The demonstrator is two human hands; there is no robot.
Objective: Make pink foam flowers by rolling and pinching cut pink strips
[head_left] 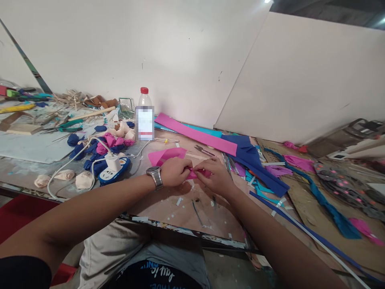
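Note:
My left hand (177,171), with a metal watch on the wrist, pinches a piece of pink crepe paper (168,154) over the table. From the other side my right hand (215,175) grips the same paper, its fingertips almost meeting those of my left hand. One end of the paper spreads out flat behind my left hand; the part between the fingers is small and partly hidden. Just beyond my hands lie dark, slim scissors or tweezers (204,150), too small to tell which.
Left of my hands are a blue-and-white power strip (116,170) with a white cable, crumpled paper flowers (104,146) and a red-capped bottle (144,116). Behind lies a folded pink strip (195,134); to the right are a dark blue strip (261,168) and cardboard (306,204).

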